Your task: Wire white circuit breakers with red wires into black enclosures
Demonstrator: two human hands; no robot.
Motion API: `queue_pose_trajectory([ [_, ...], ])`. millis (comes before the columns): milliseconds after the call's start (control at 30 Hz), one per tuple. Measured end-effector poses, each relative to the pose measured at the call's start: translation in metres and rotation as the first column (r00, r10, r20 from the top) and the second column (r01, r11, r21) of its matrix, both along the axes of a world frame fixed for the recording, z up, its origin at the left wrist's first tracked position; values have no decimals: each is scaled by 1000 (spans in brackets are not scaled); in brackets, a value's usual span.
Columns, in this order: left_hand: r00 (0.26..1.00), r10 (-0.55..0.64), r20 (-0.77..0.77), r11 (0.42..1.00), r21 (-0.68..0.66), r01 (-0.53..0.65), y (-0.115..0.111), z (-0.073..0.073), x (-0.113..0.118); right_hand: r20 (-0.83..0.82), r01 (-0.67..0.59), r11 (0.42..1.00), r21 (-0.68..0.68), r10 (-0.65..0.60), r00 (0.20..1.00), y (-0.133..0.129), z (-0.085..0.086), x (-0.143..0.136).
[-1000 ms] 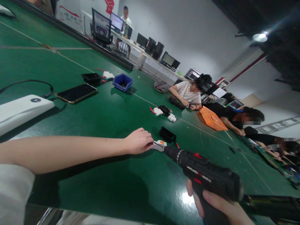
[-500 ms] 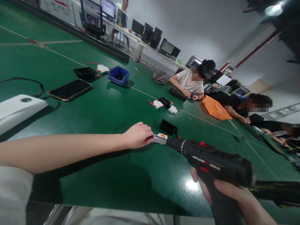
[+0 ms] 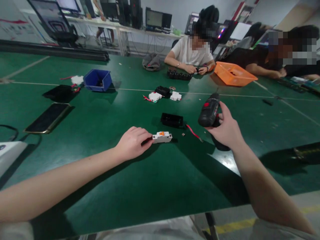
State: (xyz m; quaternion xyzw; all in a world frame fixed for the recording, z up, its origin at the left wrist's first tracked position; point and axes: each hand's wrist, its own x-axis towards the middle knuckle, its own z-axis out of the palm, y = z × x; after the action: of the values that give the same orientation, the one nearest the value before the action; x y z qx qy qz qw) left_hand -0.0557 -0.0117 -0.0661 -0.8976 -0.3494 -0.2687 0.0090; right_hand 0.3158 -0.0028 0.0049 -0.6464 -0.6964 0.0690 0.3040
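Between the thumb and fingers of my left hand is the left end of a white circuit breaker with an orange switch, low over the green table. My right hand is wrapped round a black and red cordless drill, whose front end points away from me. The drill is apart from the breaker, to its right. Just beyond the breaker lies an open black plastic box. A red wire and a small metal piece lie between the breaker and the drill.
Farther back are white breaker pieces, a blue bin and an orange basket. A phone and a white device lie left. A dark tool lies right. People sit across the table.
My right hand has swung the drill away from the breaker, and the drill now points across the table. My left hand still holds the breaker. The camera view has levelled.
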Motion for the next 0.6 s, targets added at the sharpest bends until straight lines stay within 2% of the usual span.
queue_pose_trajectory([
  [67,1000,-8,-2,1000,9,8,1,-1,1,261,124,991,-56,-105,960,7,-10,13],
  [167,1000,-20,4,1000,9,20,2,-1,2,436,221,967,-124,-147,888,10,-14,23],
  [600,1000,-30,-3,1000,-7,30,4,-1,2,491,200,934,-297,-31,870,29,-24,36],
])
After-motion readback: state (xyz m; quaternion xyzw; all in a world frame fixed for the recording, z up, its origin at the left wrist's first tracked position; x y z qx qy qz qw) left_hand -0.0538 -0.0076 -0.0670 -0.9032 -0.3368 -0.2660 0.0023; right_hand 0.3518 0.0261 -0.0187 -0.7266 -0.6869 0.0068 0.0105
